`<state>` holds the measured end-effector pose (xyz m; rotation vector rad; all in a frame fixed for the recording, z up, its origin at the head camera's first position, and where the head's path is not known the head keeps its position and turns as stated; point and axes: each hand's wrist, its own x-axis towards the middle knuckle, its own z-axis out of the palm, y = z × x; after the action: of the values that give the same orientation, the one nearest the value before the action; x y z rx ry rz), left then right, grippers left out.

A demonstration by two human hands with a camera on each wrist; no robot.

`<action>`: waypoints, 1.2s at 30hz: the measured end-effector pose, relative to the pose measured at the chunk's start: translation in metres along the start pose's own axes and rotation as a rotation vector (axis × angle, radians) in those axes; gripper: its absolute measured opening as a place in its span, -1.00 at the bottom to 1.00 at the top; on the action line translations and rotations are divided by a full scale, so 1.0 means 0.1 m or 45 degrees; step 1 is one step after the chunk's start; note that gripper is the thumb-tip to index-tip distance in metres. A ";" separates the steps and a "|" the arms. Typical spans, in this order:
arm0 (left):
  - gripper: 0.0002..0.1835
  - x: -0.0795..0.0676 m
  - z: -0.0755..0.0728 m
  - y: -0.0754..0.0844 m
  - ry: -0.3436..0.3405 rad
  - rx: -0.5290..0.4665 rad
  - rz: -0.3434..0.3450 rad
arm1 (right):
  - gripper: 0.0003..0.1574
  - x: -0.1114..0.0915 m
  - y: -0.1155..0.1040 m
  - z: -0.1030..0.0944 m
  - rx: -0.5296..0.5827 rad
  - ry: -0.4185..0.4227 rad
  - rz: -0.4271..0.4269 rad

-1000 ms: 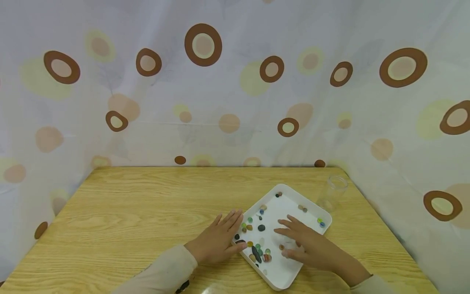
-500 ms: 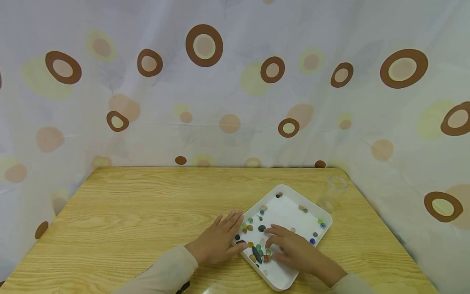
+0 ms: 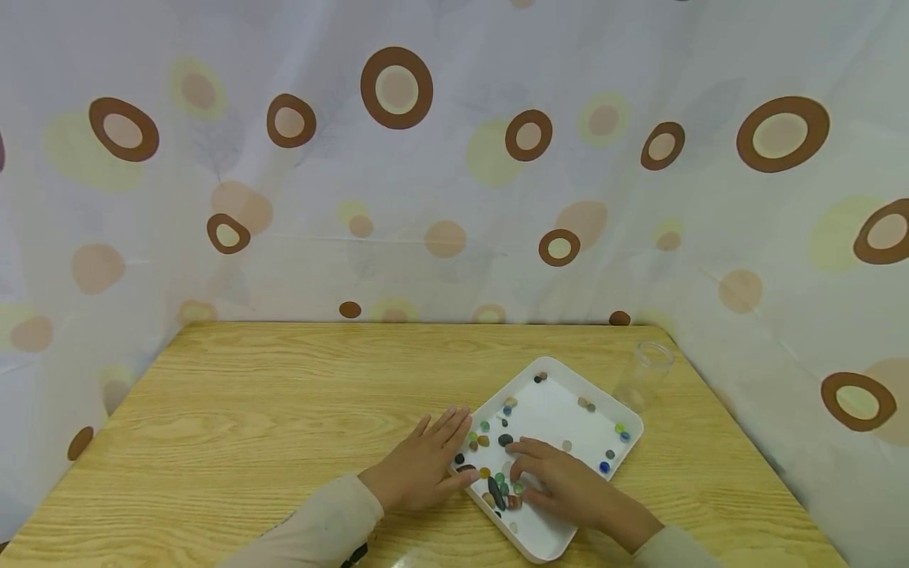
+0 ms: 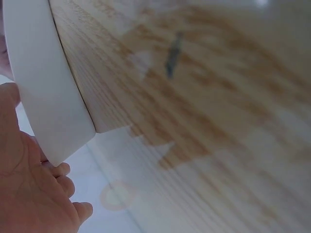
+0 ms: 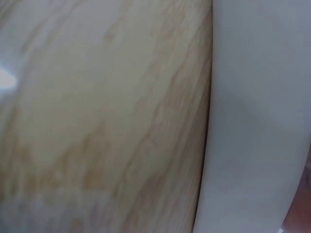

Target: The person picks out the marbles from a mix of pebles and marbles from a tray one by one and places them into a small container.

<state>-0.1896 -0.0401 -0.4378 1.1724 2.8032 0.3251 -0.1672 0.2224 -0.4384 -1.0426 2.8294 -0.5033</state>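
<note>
A white tray (image 3: 568, 410) lies at an angle on the table, holding scattered stones and marbles. My left hand (image 3: 422, 465) rests along its left edge, fingers straight; the left wrist view shows that hand (image 4: 29, 194) against the tray's outer wall (image 4: 53, 82). Over the tray's near half is my right hand (image 3: 568, 483), fingers spread and slightly bent. Its fingertips are close to a dark oval stone (image 3: 505, 439), a reddish stone (image 3: 514, 502) and green marbles (image 3: 500, 478). I see nothing held in it; its palm side is hidden. Beside these lies a long dark stone (image 3: 495, 493).
A clear glass jar (image 3: 645, 375) stands behind the tray's right corner. Blue (image 3: 604, 467) and yellow-green (image 3: 619, 427) marbles lie along the tray's right side. The wooden table (image 3: 305, 386) reaches back to a patterned curtain (image 3: 440, 181).
My right hand has moved left across the tray towards the cluster of stones, uncovering a blue marble and a grey stone at the right side. The left hand has stayed in place.
</note>
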 end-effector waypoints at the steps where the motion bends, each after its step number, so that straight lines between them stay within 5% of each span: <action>1: -0.17 0.00 0.00 0.00 -0.002 -0.001 -0.002 | -0.87 0.00 0.00 0.00 0.000 -0.005 0.000; 21: -0.17 0.03 0.02 -0.02 0.003 0.008 -0.015 | -0.85 0.00 0.08 -0.16 0.021 0.030 -0.030; 36: -0.15 0.01 0.06 -0.04 0.018 0.040 0.002 | -0.71 -0.18 0.46 -0.98 -0.240 0.617 0.086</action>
<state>-0.1922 -0.0410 -0.4450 1.1831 2.8297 0.2915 -0.2008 0.2939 -0.3625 -0.9552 3.3823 -0.5554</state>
